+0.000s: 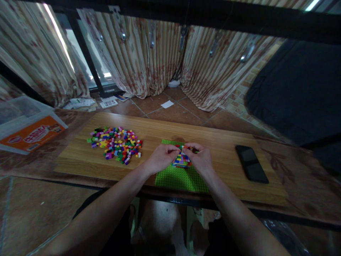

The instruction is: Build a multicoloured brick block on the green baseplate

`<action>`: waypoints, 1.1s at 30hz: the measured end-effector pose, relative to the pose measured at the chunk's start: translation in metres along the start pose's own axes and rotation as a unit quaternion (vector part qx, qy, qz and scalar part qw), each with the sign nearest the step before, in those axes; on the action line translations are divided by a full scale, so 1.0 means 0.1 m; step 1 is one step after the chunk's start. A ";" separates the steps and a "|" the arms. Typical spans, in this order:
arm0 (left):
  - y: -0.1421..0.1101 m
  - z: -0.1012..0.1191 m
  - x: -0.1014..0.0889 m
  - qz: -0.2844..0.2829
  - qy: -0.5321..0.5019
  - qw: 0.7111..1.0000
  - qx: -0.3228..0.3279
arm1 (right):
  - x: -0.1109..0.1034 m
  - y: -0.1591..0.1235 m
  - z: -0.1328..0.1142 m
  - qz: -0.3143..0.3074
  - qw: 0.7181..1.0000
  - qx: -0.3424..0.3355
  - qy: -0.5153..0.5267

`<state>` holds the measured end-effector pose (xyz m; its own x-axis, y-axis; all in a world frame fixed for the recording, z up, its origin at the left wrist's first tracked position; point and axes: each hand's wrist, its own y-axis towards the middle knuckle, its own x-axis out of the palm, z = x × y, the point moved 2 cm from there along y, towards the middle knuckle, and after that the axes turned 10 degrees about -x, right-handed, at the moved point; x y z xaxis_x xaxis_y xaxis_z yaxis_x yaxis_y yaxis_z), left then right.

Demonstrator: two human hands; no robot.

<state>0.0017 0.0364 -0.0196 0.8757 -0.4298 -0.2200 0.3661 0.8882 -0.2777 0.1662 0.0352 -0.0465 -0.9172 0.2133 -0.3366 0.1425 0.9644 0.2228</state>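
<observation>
Multicolor toy-brick build (pixel 182 160) on grn studded baseplate (pixel 183 179); L hand (pixel 162 157) & R hand (pixel 201 159) curled at its top, can't tell if clamped.

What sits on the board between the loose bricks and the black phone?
In the head view, a green baseplate sits between the loose bricks and the phone, bearing a multicoloured brick build, with the left hand and right hand at it.

Striped curtains (pixel 162 67), window (pixel 80 58), brown tiled floor (pixel 186 113)
</observation>
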 end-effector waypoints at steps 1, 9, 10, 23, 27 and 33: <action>0.00 -0.01 0.00 -0.002 -0.011 1.000 -0.004 | 0.01 0.00 -0.01 0.001 1.000 0.004 0.007; -0.05 0.06 -0.06 -0.045 -0.357 0.923 -0.137 | -0.01 -0.01 0.05 -0.004 0.999 0.004 0.052; -0.06 0.08 -0.08 -0.052 -0.412 0.897 -0.151 | -0.03 -0.01 0.04 0.001 0.999 -0.008 0.053; -0.09 0.18 -0.06 -0.144 -0.559 0.807 -0.127 | 0.02 -0.32 -0.47 -0.038 0.913 -0.366 -0.174; -0.10 0.19 -0.02 -0.162 -0.558 0.805 -0.121 | 0.07 -0.33 -0.48 -0.069 0.905 -0.366 -0.206; -0.12 0.22 -0.03 -0.136 -0.533 0.826 -0.124 | 0.02 -0.32 -0.49 -0.044 0.936 -0.326 -0.128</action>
<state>0.0014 0.0303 0.0053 0.5991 -0.1029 0.7941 0.6354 0.6646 -0.3933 0.1414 -0.0029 -0.0093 -0.7834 0.2489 -0.5696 -0.2630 0.6975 0.6666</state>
